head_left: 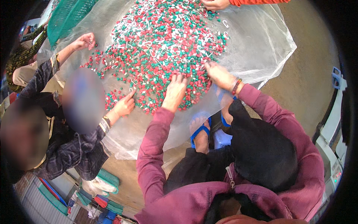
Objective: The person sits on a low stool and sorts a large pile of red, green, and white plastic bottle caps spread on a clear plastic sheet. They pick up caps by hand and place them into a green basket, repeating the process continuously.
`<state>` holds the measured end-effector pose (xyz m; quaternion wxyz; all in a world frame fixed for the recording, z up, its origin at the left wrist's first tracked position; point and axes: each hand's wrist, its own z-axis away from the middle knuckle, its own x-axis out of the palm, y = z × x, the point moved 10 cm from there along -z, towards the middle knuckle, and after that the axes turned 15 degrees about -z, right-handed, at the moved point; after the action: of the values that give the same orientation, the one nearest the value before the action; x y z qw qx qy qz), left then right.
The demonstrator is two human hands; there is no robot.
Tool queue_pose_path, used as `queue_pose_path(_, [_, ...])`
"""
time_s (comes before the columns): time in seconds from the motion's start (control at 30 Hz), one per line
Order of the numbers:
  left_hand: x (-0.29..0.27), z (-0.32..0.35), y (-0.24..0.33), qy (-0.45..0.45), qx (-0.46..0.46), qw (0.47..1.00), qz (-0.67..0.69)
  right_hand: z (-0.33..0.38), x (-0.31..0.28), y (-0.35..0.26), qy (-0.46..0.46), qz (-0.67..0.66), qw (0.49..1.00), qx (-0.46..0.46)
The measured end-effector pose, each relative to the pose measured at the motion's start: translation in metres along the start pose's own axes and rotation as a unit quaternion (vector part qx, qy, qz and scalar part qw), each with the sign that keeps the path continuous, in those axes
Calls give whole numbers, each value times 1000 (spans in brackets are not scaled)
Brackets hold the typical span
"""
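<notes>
A large heap of small red, green and white plastic pieces lies spread on a translucent plastic sheet. Thin white hooks are scattered among them, mostly toward the far side. My left hand rests on the heap's near edge, fingers apart and tips down among the pieces. At the heap's right edge is my right hand, its fingers loosely apart and reaching inward over red and green pieces. I see nothing held in either hand, though the fingertips are partly hidden.
To my left, a co-worker's hand points into the heap, and their other hand is raised at its edge. Another person's hand reaches in at the far side. A green basket stands far left. My sandalled feet touch the sheet's near edge.
</notes>
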<state>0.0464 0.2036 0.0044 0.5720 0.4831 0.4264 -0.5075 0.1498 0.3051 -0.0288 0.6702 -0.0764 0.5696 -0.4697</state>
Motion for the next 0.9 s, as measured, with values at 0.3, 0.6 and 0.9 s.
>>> queue_pose_path(0.3, [-30,107,-127,165,-350,843,372,-40,14,-96,-36,-445,891,-82])
queue_pose_path(0.6, [-6,74,-85,30,-295,642,707,-20,3,-72,-95,-516,850,41])
queue_pose_path(0.9, [-10,16,-43,-6,-212,969,130,-21,-23,-56,24,-320,946,-50])
